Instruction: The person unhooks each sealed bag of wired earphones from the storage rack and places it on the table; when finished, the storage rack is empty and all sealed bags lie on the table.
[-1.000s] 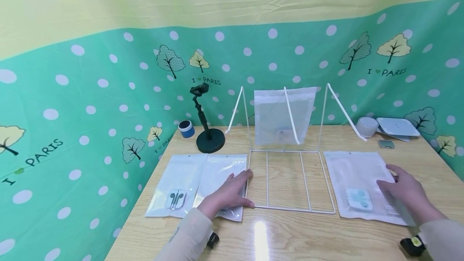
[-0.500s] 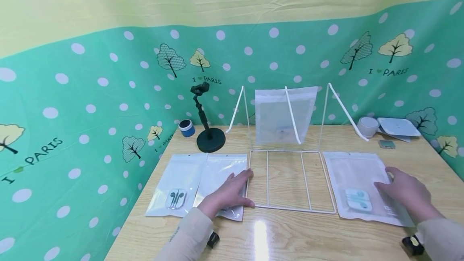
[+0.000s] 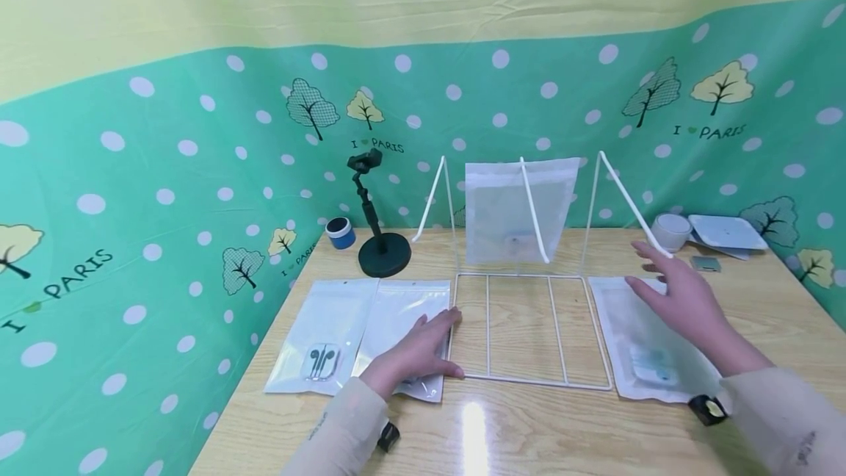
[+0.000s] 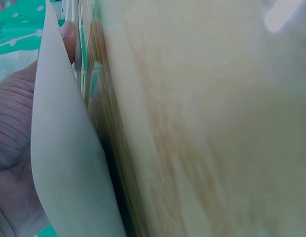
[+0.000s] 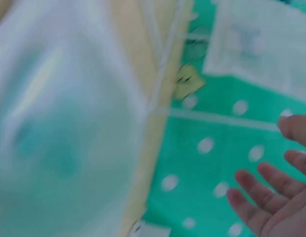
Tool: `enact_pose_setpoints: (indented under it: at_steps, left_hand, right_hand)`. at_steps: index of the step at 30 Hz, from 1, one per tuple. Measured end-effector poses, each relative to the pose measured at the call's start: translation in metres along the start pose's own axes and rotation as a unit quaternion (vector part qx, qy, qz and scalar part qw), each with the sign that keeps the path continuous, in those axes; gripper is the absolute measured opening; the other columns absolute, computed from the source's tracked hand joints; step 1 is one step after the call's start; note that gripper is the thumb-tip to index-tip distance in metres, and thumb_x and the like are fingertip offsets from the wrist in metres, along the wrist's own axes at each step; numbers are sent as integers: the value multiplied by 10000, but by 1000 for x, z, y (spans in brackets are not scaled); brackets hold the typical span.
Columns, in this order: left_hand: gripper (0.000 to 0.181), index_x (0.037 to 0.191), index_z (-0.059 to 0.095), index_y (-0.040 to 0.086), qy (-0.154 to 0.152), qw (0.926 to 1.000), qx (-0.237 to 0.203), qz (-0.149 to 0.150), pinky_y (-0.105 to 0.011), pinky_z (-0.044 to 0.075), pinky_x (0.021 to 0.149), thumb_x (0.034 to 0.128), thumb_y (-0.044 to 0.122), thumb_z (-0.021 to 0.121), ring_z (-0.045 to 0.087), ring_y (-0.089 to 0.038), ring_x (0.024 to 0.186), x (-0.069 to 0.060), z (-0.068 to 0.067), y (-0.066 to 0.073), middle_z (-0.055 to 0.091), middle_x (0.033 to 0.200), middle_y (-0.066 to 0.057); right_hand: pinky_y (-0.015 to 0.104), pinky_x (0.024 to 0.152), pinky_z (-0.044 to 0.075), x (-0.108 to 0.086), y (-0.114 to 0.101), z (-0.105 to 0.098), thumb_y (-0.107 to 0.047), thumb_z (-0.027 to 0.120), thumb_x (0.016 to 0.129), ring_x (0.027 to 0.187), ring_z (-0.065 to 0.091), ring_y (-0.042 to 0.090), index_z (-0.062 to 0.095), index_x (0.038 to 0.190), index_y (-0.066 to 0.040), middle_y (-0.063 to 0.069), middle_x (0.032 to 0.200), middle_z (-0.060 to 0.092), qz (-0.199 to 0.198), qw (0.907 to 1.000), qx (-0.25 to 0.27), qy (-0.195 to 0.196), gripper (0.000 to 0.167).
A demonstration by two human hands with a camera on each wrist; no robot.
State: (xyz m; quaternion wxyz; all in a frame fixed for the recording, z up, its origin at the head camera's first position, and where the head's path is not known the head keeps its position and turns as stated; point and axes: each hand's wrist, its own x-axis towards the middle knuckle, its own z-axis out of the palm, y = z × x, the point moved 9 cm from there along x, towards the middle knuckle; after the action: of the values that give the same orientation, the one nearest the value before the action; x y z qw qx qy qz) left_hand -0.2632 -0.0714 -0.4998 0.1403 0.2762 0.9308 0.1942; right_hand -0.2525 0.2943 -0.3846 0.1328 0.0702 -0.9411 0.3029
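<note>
A white wire display rack point(image 3: 529, 383) stands on the table with three slanted prongs at its back. From the middle prong hangs a white zip pouch point(image 3: 492, 211). My left hand point(image 3: 419, 355) rests at the rack's left front edge, over a pouch point(image 3: 403, 307) of earphones. Another pouch point(image 3: 337, 314) with cased earphones lies further left. My right hand point(image 3: 687, 303) is raised above the right-hand pouch point(image 3: 617, 344), fingers spread and holding nothing, close to the right prong's tip. In the right wrist view the fingers point(image 5: 261, 192) are apart from the blurred pouch.
A black phone stand point(image 3: 383, 255) and a blue jar point(image 3: 340, 233) stand at the back left. At the back right are a white roll point(image 3: 670, 231), stacked pale flat items point(image 3: 727, 232) and a small grey piece point(image 3: 704, 264). A patterned curtain point(image 3: 198, 189) hangs behind the table.
My right hand has left the right pouch's edge and moved up and leftward, towards the right prong. The pouch stays on the table. My left hand has kept its place.
</note>
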Motion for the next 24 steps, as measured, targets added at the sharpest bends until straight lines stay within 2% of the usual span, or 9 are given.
enact_pose_setpoints:
  at_steps: [1, 5, 10, 14, 18, 22, 24]
  left_hand:
    - [1022, 1518, 309, 136, 8, 10000, 5, 4, -465, 97, 1203, 714, 511, 817, 220, -178, 1461, 0, 0, 0, 284, 1584, -50]
    - [1023, 1521, 305, 137, 5, 10000, -27, 17, -465, 98, 1203, 717, 507, 817, 218, -179, 1462, 0, 0, 1, 282, 1585, -49]
    - [1024, 1527, 297, 130, -11, 10000, -67, 39, -465, 95, 1203, 724, 496, 818, 214, -184, 1463, -1, -1, 1, 276, 1587, -52]
    - [1024, 1528, 295, 122, -19, 10000, -51, 51, -469, 94, 1203, 729, 497, 814, 213, -186, 1463, -2, -1, 2, 275, 1587, -58]
    - [1023, 1528, 296, 118, -32, 10000, -50, 62, -472, 95, 1202, 731, 499, 812, 214, -187, 1462, -2, -2, 4, 275, 1587, -60]
    - [1022, 1527, 297, 115, -33, 10000, -69, 61, -476, 98, 1201, 731, 493, 815, 218, -193, 1462, -2, -2, 4, 279, 1585, -67]
    - [1024, 1528, 295, 112, -32, 10000, -71, 61, -476, 98, 1201, 731, 490, 816, 218, -196, 1462, -2, -2, 4, 278, 1585, -72]
  right_hand:
    - [680, 859, 444, 4, -11, 0, -233, 607, 974, 1117, 509, 523, 340, 1498, -34, 337, 1352, 461, -152, 9997, 183, -1, 620]
    - [666, 878, 459, 21, -47, 5, -227, 575, 994, 1153, 510, 521, 233, 1549, -103, 305, 1395, 448, -506, 9950, 840, -171, 663]
    - [660, 930, 430, 43, -74, 9, -198, 569, 996, 1211, 477, 510, 115, 1571, -135, 302, 1429, 415, -812, 9875, 1345, -151, 735]
    - [644, 962, 411, 59, -80, 13, -192, 559, 997, 1235, 456, 506, 55, 1579, -156, 315, 1459, 367, -754, 9848, 1567, -21, 770]
    - [643, 972, 406, 74, -79, 21, -150, 534, 1003, 1232, 451, 523, -24, 1577, -221, 329, 1473, 331, -621, 9825, 1757, 62, 804]
    - [632, 972, 420, 85, -79, 29, -115, 504, 1011, 1199, 493, 508, -105, 1559, -295, 332, 1409, 412, -604, 9804, 1870, 101, 838]
    - [625, 957, 437, 89, -79, 32, -100, 503, 1009, 1170, 520, 495, -132, 1549, -316, 325, 1321, 484, -631, 9808, 1836, 159, 861]
